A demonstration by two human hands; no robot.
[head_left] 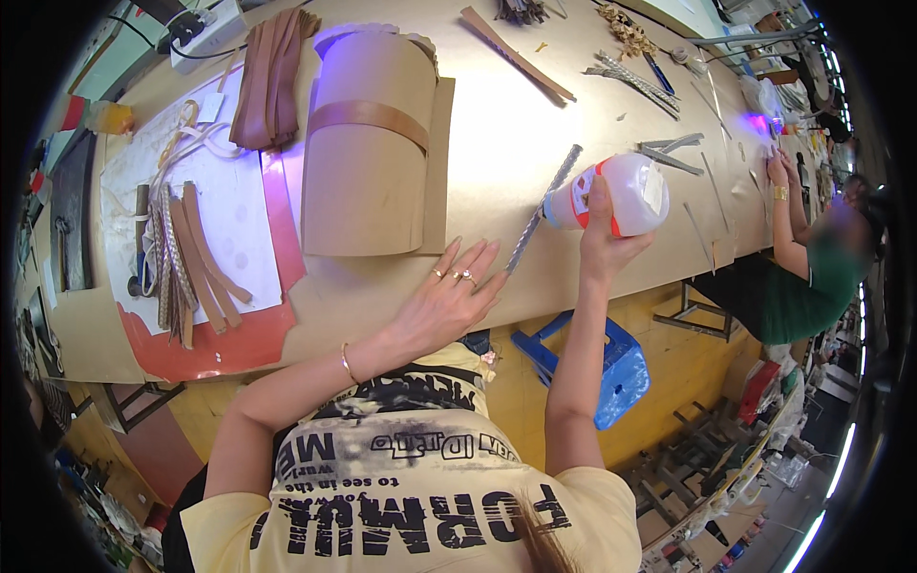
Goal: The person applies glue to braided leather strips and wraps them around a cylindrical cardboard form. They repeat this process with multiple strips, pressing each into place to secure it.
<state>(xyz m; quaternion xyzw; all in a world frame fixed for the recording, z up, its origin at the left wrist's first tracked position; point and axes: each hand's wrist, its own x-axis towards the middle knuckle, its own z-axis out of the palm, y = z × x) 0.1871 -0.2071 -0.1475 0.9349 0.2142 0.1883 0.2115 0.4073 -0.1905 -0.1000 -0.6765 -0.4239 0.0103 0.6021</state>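
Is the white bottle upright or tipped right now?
Tipped: the right hand holds the white bottle sideways, its narrow end pointing left toward the grey strip.

A head-worn fisheye looks down past the wearer's shirt onto the nearby workbench.

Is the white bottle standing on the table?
No, the right hand holds the white bottle tilted, its narrow end near the braided strip.

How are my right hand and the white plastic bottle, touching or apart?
Touching: the head view shows your right hand gripping the white plastic bottle by its side.
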